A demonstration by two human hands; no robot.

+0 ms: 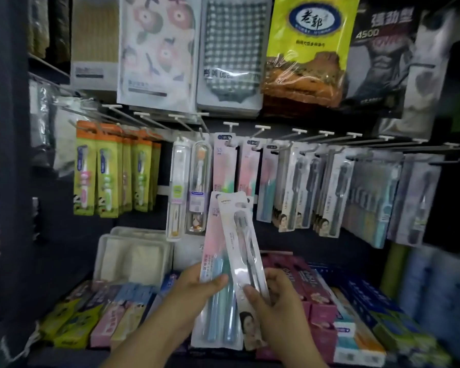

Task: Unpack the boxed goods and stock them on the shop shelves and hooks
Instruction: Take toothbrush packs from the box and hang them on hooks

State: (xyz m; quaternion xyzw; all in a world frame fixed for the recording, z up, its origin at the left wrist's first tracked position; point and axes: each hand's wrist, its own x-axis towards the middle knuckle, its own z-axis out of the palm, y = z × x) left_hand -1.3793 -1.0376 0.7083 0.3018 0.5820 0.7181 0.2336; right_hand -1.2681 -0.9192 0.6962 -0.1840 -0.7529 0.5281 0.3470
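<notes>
Left hand (pixel 194 290) grips pink toothbrush pack (pixel 215 261); right hand (pixel 274 296) pinches white toothbrush pack (pixel 241 245).

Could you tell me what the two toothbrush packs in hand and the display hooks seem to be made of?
Pink pack and white pack: printed card, likely under glossy clear plastic, judging by the glare. Display hooks: thin wire, probably metal, pale tags at the tips.

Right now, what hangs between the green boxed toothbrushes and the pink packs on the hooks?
Head view: two clear-cased toothbrushes hang between the green boxed toothbrushes and the pink packs, one yellow-based, one with an orange top.
</notes>
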